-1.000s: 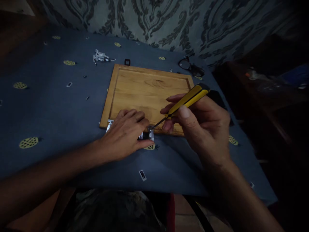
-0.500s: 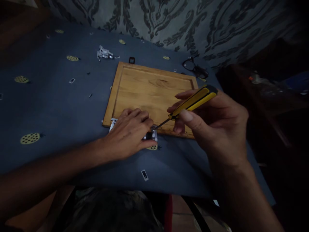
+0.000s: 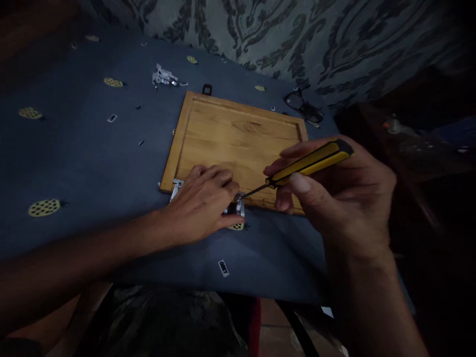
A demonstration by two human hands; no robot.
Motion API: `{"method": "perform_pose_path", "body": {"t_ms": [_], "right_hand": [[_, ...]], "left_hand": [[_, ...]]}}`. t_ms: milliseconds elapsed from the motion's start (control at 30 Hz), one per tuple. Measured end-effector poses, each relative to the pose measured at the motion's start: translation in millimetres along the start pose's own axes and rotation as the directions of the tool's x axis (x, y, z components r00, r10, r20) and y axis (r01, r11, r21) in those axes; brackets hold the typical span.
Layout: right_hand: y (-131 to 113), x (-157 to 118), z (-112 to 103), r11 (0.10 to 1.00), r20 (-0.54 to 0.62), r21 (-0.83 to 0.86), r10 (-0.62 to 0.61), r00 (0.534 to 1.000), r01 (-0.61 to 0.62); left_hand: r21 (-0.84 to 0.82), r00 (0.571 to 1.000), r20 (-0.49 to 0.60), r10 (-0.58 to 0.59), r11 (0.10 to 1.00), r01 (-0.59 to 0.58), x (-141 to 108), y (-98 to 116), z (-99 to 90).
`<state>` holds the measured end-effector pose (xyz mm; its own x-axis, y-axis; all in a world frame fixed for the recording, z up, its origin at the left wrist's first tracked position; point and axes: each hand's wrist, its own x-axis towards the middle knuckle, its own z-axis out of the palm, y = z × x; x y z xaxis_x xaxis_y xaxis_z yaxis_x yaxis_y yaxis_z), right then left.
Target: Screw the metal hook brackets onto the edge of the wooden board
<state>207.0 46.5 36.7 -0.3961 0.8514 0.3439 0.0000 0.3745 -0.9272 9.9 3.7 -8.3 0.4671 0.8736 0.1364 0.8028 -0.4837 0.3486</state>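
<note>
A framed wooden panel [image 3: 223, 141], like a small cabinet door, lies flat on the blue patterned tablecloth. My left hand [image 3: 203, 206] is closed over its near edge, thumb and fingers around a metal hinge [image 3: 241, 209] that is mostly covered. More silvery metal [image 3: 177, 186] shows left of that hand, at the panel's near left corner; I cannot tell if it is a separate hinge. My right hand [image 3: 334, 198] grips a yellow and black screwdriver [image 3: 312, 163]. Its shaft slants down to the left, with the tip at a screw on the hinge.
Beyond the panel lie a loose metal hinge [image 3: 164, 77] and a small black loop-shaped piece [image 3: 207, 89]. Small screws [image 3: 141, 142] are scattered to the left. Black-framed glasses [image 3: 305, 106] rest at the back right, near the patterned wall [image 3: 238, 29].
My right hand and the screwdriver handle have shifted slightly right and the handle lies a little flatter. The tip stays at the hinge. My left hand holds its place. The view has shifted slightly.
</note>
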Motion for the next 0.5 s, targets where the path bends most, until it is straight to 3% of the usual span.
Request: {"method": "perform_pose_path", "body": {"t_ms": [500], "right_hand": [[-0.2,0.4,-0.7,0.998,-0.001,-0.063,-0.027,1.0,0.027]], "left_hand": [[-0.004,0.997,0.064,-0.033,0.999,0.034,2.5,3.7,-5.2]]}}
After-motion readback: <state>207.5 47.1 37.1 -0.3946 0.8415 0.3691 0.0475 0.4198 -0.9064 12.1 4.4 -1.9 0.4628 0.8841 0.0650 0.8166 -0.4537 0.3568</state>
